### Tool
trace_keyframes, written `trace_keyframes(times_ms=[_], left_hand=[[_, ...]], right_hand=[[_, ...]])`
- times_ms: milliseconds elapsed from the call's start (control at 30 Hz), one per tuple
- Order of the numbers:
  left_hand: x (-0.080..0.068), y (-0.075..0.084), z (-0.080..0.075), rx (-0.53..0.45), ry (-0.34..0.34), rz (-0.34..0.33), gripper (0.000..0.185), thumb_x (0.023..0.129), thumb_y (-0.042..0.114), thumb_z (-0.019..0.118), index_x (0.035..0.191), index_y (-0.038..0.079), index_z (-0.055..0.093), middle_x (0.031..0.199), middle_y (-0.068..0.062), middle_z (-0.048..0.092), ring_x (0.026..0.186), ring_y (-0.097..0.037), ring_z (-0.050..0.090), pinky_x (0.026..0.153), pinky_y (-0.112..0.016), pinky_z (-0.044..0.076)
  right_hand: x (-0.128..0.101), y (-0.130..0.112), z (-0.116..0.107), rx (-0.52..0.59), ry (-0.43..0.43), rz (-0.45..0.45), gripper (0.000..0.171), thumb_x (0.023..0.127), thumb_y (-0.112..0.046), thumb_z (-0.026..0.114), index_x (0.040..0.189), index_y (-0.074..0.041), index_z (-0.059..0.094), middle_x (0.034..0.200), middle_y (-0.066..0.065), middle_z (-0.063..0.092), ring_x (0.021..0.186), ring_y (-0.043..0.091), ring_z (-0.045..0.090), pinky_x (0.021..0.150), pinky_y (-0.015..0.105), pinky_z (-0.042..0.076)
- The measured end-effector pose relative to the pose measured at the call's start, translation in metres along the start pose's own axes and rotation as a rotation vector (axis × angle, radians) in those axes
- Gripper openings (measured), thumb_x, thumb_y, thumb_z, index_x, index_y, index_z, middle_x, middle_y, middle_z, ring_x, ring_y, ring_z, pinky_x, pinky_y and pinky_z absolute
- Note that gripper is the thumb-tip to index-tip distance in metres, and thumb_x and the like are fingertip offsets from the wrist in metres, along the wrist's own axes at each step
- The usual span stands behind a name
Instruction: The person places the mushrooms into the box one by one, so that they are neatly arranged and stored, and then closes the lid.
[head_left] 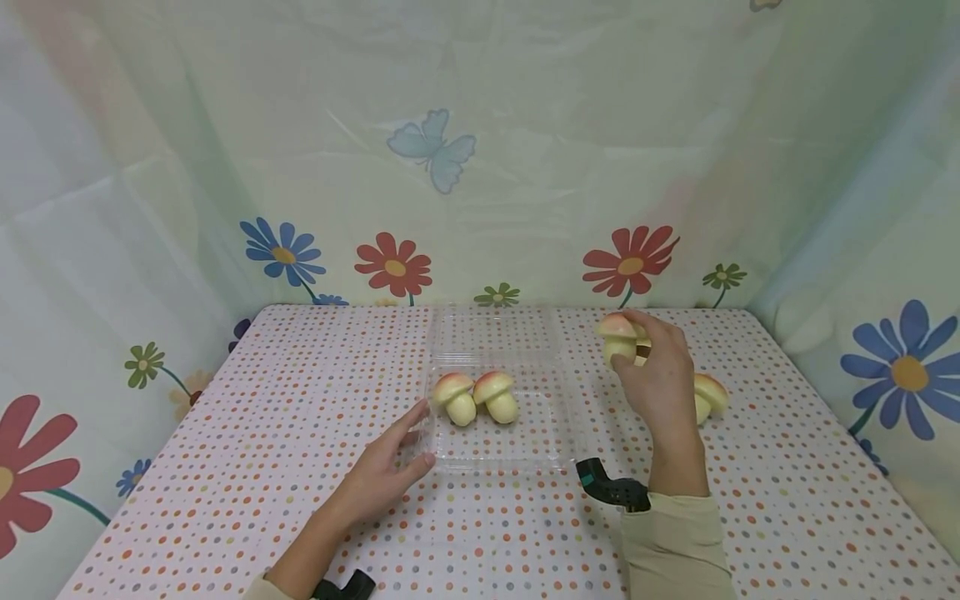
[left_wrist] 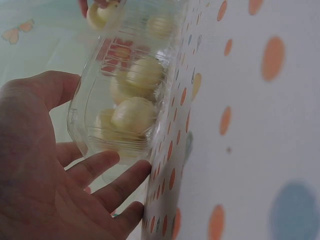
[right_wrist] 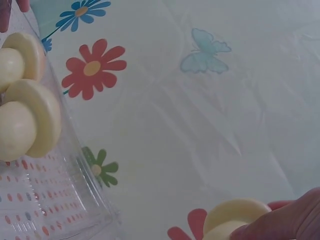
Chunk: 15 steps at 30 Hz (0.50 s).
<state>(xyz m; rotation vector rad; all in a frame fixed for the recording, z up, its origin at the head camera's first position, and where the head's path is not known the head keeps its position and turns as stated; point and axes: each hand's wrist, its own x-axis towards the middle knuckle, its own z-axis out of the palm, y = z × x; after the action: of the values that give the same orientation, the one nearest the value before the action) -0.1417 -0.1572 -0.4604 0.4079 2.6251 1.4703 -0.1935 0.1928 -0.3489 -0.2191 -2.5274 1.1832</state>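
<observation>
A clear plastic clamshell box lies with its lid folded back on the table. Inside its left part, two toy mushrooms with pinkish caps and pale stems sit side by side. My left hand is at the box's left side, fingers extended and thumb at the rim in the left wrist view. Right of the box, my right hand pinches another toy mushroom between thumb and fingers, raised over the table. Part of a further pale piece shows behind that mushroom, mostly hidden by the hand.
Another toy mushroom lies right of my right wrist, partly covered by it. The dotted tablecloth reaches back to a flowered curtain, which also closes off both sides. Black wrist mounts are worn on both arms.
</observation>
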Motion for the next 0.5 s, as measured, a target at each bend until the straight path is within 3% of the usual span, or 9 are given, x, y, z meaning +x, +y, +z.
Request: trace_keyframes(times_ms=[267,500], left_hand=[[-0.0004,-0.0006,0.0000,-0.008,-0.004,0.002,0.077,0.103,0.032,0.065,0.167,0.023,0.023,0.168,-0.001,0.035,0.145,-0.037,0.048,0.115,-0.064,0.040],[-0.0005,-0.0010,-0.0008,0.002,0.000,0.013,0.077,0.102,0.035,0.065,0.167,0.023,0.024,0.168,0.000,0.035,0.145,-0.036,0.049,0.115,-0.063,0.041]], right_hand=[[-0.0019,-0.0031,0.0002,0.017,-0.022,-0.040,0.063,0.094,0.002,0.065,0.154,-0.011,0.049,0.157,0.027,0.037,0.126,0.051,0.055,0.095,0.061,0.055],[-0.0033,-0.0067,0.0008,0.009,-0.067,-0.126,0.061,0.094,0.003,0.065,0.152,-0.008,0.050,0.153,0.029,0.039,0.122,0.051,0.057,0.092,0.061,0.057]])
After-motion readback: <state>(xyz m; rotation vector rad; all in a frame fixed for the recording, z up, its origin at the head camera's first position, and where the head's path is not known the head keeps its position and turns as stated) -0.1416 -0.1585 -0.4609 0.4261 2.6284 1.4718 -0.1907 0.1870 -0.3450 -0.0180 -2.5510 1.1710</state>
